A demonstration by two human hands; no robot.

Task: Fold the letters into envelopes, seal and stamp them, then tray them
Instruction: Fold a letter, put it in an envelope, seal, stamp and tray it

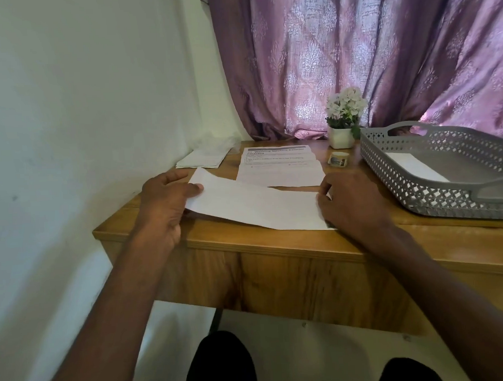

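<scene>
A person sits at a wooden counter set against a white wall and a purple curtain. Near the front edge lies a folded letter, blank side up, angled across the counter. The left hand pinches its left end, thumb on top. The right hand holds its right end with curled fingers. Behind it lies a stack of printed letters. A pile of envelopes rests at the back left corner. A roll of stamps and a potted white flower stand further back. At the right edge, a grey perforated tray holds one envelope.
</scene>
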